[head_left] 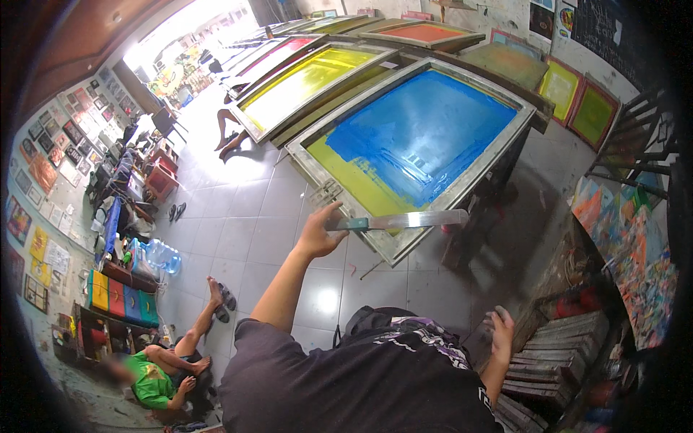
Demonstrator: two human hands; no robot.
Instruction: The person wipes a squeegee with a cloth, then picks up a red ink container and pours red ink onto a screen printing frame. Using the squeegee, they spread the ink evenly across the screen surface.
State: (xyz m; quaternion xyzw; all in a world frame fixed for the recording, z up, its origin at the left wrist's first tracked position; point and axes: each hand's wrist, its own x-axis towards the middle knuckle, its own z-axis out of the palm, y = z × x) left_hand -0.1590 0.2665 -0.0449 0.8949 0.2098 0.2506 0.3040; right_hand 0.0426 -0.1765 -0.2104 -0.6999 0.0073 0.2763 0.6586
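My left hand (317,232) is closed round the teal handle of a long flat spatula (419,219) with a pale, shiny, round-ended blade. The spatula lies level across the near corner of a screen-printing frame (339,190). Blue ink (426,130) covers most of the mesh, with yellow-green showing at the left and near edges. A metal hinge clamp (326,193) sits at the frame's left corner, just beyond my left hand. Low at my right side, my right hand (499,332) is open, fingers loosely bent, holding nothing.
More printing frames, yellow (310,83) and orange (422,32), line the long table beyond. A person in a green shirt (151,382) sits on the floor at lower left. Stacked frames (559,353) stand by my right side. Water bottles (164,256) stand at left.
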